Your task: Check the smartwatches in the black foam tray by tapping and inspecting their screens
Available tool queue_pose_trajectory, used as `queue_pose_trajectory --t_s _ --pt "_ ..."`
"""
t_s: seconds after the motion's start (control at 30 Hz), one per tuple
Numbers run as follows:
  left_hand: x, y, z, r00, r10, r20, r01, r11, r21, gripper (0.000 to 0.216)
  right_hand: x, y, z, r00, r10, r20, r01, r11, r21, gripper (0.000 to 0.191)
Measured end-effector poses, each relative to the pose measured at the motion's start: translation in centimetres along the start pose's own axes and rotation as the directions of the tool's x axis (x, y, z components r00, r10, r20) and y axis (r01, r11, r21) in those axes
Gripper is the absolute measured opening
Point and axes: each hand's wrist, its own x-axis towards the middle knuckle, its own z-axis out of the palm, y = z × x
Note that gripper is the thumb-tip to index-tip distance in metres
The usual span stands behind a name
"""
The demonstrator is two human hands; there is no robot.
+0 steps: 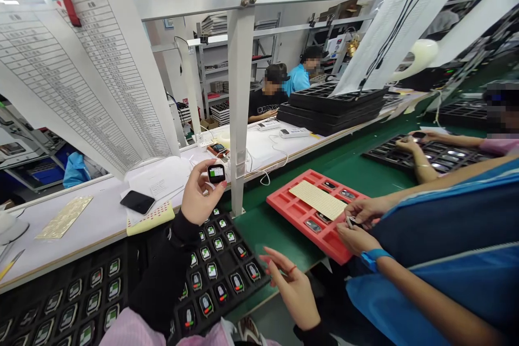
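My left hand (200, 194) is raised over a black foam tray (232, 260), pinching a small square smartwatch body (216, 173) between thumb and fingers. Its screen is lit with white and green blocks. My right hand (295, 291) hovers at the tray's right edge, fingers apart and holding nothing. Rows of similar watch bodies sit in the tray's slots, many with lit screens in green, white or red. A second black tray (77, 268) with more lit watches lies to the left, partly behind my left sleeve.
Beside me on the right, a co-worker's hands (360, 221) work over a red tray (279, 200) with a cream sheet on it. A metal post (240, 92) rises ahead. Printed sheets (93, 75) hang at left. A black phone (138, 202) lies on the white shelf.
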Motion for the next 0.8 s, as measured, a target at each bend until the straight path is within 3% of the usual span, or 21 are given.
queue_pose_trajectory --t_s 0.1,0.27,0.33,0.4,0.47,0.53,0.6,0.67,0.73,0.8 --pt "-2.8 -1.3 0.6 0.993 -0.100 0.064 0.101 0.995 -0.013 0.046 -0.1 0.4 0.0 1.000 -0.008 0.003 0.008 1.000 0.013 0.067" --pt "-7.3 -4.5 2.1 0.951 -0.275 0.143 0.283 0.958 -0.043 0.048 0.0 -0.9 -0.2 0.999 0.042 0.034 -0.040 0.997 -0.065 0.049" --pt "-7.9 -5.2 2.5 0.948 -0.296 0.122 0.298 0.954 -0.004 0.049 0.4 -3.0 0.0 0.998 -0.057 0.041 0.062 0.989 -0.132 0.041" --pt "-7.8 -5.4 2.9 0.958 -0.275 0.080 0.271 0.961 0.058 0.048 1.3 -5.9 0.5 0.964 -0.256 0.067 0.264 0.937 -0.227 0.030" --pt "-7.3 -5.2 3.1 0.974 -0.222 0.042 0.216 0.969 0.119 0.048 2.4 -9.1 1.5 0.872 -0.479 0.104 0.487 0.819 -0.304 0.019" --pt "-6.7 -4.7 3.3 0.987 -0.160 0.026 0.154 0.975 0.161 0.047 3.5 -11.9 2.5 0.737 -0.664 0.129 0.661 0.667 -0.343 0.013" --pt "-6.3 -4.1 3.4 0.994 -0.108 0.016 0.103 0.975 0.195 0.046 4.6 -13.8 3.4 0.605 -0.782 0.149 0.766 0.521 -0.376 0.012" --pt "-6.1 -3.5 3.4 0.998 -0.070 0.000 0.068 0.973 0.221 0.046 5.5 -14.7 3.8 0.505 -0.847 0.167 0.817 0.407 -0.408 0.013" --pt "-5.9 -3.0 3.3 0.999 -0.040 -0.022 0.044 0.969 0.242 0.047 6.0 -15.0 3.8 0.444 -0.877 0.182 0.838 0.335 -0.431 0.013" --pt "-5.7 -2.7 3.0 0.999 -0.020 -0.045 0.031 0.963 0.268 0.047 6.1 -14.8 3.7 0.424 -0.885 0.194 0.840 0.303 -0.450 0.013"
